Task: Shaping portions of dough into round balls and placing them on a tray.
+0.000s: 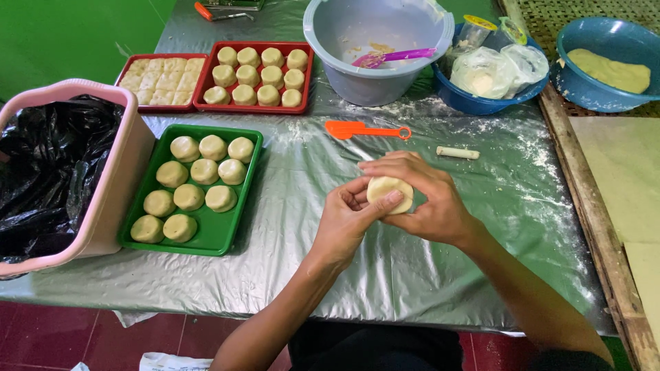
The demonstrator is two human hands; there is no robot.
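Pale, smooth dough, a round flattened ball (pixel 389 193), sits in the grip of both hands above the worktop (pixel 412 275): the right hand (pixel 430 199) cups it from behind with fingers curled over its top, the left hand (pixel 344 220) presses its thumb against the front. Beyond the grip lie an orange plastic spatula (pixel 366 130) and a short dough roll (pixel 458 152) on silvery, wrinkled plastic sheeting dusted with flour. Left of the grip, a green tray (pixel 213 237) holds ten similar rounds; farther off stand two red trays (pixel 206 103) and a grey basin (pixel 378 72). Green wall behind, dark red floor tiles below.
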